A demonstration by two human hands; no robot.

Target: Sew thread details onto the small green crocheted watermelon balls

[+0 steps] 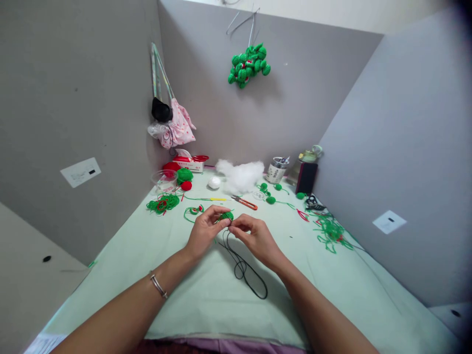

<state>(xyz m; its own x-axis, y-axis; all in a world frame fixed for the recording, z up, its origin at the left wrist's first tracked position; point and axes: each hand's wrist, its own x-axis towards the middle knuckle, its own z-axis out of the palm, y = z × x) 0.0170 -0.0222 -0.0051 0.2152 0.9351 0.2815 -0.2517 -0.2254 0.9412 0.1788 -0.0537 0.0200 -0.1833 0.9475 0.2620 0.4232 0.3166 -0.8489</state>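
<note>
A small green crocheted piece [226, 215] is pinched between the thumb and fingers of my left hand [207, 227]. My right hand [257, 239] meets it from the right, thumb and forefinger pressed together at the piece's edge. A thin black cord [246, 265] runs up to these fingertips, and its loose loops lie on the cloth below. The exact grip point is partly hidden by the fingers. Just beyond my hands lie orange-handled thread snips [245, 202], a yellow-handled crochet hook [218, 199] and a small green and red crocheted piece [195, 210].
White stuffing [241, 176] and a white ball [214, 183] sit at the back. Green yarn tangles [162, 203] lie left, with more yarn scraps [334, 232] right. A pen tin [276, 171] and a dark box [307, 178] stand back right. Green crocheted balls [249, 68] hang above.
</note>
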